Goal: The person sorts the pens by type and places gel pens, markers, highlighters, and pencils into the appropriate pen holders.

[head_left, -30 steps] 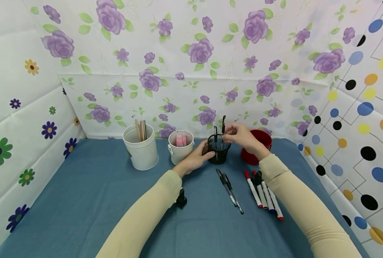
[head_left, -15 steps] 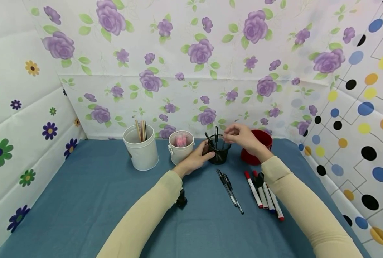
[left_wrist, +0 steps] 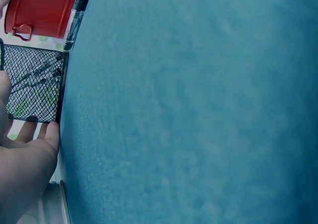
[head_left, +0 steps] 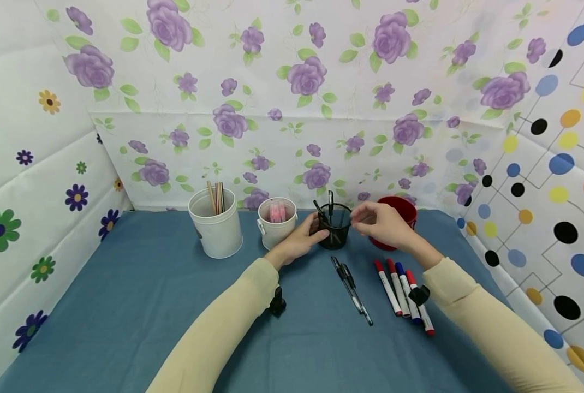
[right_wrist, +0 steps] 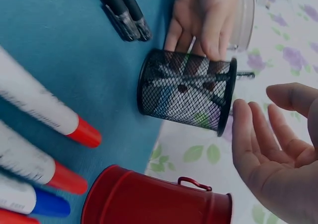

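Observation:
My left hand [head_left: 297, 240] holds a black mesh pen cup [head_left: 335, 234] from its left side, thumb in front. Inside the cup stand two black pens [head_left: 331, 203], both leaning; the right wrist view shows them through the mesh [right_wrist: 186, 92]. Just right of the rim is my right hand [head_left: 382, 222], its fingers loosely bent with nothing between them; in the right wrist view the same hand [right_wrist: 278, 149] lies close beside the rim. Two more black-capped pens [head_left: 352, 292] lie on the blue cloth in front of the cup.
Behind my right hand stands a red bucket [head_left: 404, 206]. Several whiteboard markers [head_left: 389, 289] with red and blue caps lie before it. To the left are a small white bucket [head_left: 274, 234] with pink items and a larger white bucket [head_left: 218, 234] with pencils. Patterned cloth walls surround the table.
A second ago my right hand pinched an upright pen in the mesh cup. That pen now leans left against the rim, released, and my right hand has moved right. The left hand stays put.

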Action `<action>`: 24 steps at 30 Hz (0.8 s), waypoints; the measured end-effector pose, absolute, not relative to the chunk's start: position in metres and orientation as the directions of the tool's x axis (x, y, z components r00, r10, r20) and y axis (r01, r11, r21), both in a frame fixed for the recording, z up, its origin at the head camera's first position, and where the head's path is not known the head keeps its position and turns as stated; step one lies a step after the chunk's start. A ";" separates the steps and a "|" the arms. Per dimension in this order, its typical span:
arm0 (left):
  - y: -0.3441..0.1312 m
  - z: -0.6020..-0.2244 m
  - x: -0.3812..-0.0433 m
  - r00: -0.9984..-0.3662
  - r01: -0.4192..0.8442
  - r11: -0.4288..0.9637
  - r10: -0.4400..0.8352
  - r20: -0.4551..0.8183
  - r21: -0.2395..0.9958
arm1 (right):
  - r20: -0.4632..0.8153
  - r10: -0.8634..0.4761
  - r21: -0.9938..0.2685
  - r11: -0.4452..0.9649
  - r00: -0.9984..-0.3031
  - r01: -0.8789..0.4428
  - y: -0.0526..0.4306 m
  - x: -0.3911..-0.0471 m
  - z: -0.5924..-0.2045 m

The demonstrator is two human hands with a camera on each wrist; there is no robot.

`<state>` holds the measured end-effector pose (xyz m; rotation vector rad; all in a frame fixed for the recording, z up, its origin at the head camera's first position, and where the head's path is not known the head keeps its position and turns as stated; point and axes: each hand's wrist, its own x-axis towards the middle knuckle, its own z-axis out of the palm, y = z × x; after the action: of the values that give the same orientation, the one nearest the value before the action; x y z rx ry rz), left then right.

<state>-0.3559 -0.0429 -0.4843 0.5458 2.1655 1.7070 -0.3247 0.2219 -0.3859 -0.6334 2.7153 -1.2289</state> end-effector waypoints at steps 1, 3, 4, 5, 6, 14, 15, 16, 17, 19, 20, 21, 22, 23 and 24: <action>-0.043 -0.484 -0.356 -0.872 0.092 0.207 0.490 -0.022 0.974 | 0.088 -0.417 -0.719 0.602 -0.905 -0.348 0.223 -0.320 -0.385; -0.043 -0.485 -0.357 -0.871 0.090 0.203 0.492 -0.022 0.975 | 0.096 -0.436 -0.685 0.623 -0.895 -0.377 0.224 -0.311 -0.385; -0.042 -0.485 -0.357 -0.871 0.088 0.200 0.492 -0.022 0.976 | 0.095 -0.445 -0.671 0.632 -0.890 -0.388 0.224 -0.307 -0.385; -0.042 -0.485 -0.357 -0.871 0.086 0.198 0.491 -0.023 0.976 | 0.093 -0.454 -0.658 0.639 -0.886 -0.397 0.224 -0.303 -0.386; -0.042 -0.485 -0.357 -0.871 0.086 0.198 0.491 -0.023 0.977 | 0.092 -0.465 -0.645 0.646 -0.880 -0.409 0.224 -0.299 -0.387; -0.044 -0.482 -0.355 -0.871 0.082 0.197 0.490 -0.026 0.977 | 0.057 -0.520 -0.568 0.685 -0.853 -0.455 0.215 -0.272 -0.399; -0.044 -0.482 -0.355 -0.871 0.082 0.196 0.490 -0.025 0.977 | 0.050 -0.526 -0.563 0.687 -0.849 -0.459 0.213 -0.269 -0.401; -0.044 -0.481 -0.354 -0.872 0.081 0.195 0.489 -0.025 0.977 | 0.045 -0.533 -0.554 0.691 -0.845 -0.465 0.212 -0.267 -0.404; -0.045 -0.480 -0.354 -0.872 0.082 0.197 0.489 -0.026 0.977 | 0.039 -0.540 -0.547 0.693 -0.841 -0.470 0.210 -0.265 -0.406; -0.045 -0.480 -0.353 -0.872 0.080 0.205 0.489 -0.031 0.975 | 0.027 -0.548 -0.529 0.701 -0.836 -0.477 0.207 -0.262 -0.413; -0.045 -0.480 -0.353 -0.871 0.080 0.208 0.490 -0.034 0.975 | 0.021 -0.551 -0.521 0.706 -0.834 -0.480 0.206 -0.261 -0.416; -0.045 -0.480 -0.353 -0.871 0.078 0.210 0.490 -0.036 0.975 | 0.014 -0.555 -0.514 0.709 -0.832 -0.482 0.205 -0.260 -0.419; -0.044 -0.480 -0.353 -0.870 0.076 0.213 0.491 -0.039 0.974 | 0.007 -0.559 -0.505 0.714 -0.829 -0.485 0.204 -0.260 -0.422; -0.044 -0.480 -0.353 -0.870 0.076 0.214 0.491 -0.040 0.974 | 0.001 -0.564 -0.499 0.715 -0.826 -0.489 0.203 -0.259 -0.425; -0.044 -0.480 -0.353 -0.871 0.075 0.216 0.489 -0.041 0.974 | -0.003 -0.570 -0.493 0.716 -0.822 -0.495 0.202 -0.259 -0.428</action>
<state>-0.3528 -0.0444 -0.4799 0.5269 2.1564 1.6965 -0.2588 0.2018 -0.4281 -0.8636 2.7645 -0.7269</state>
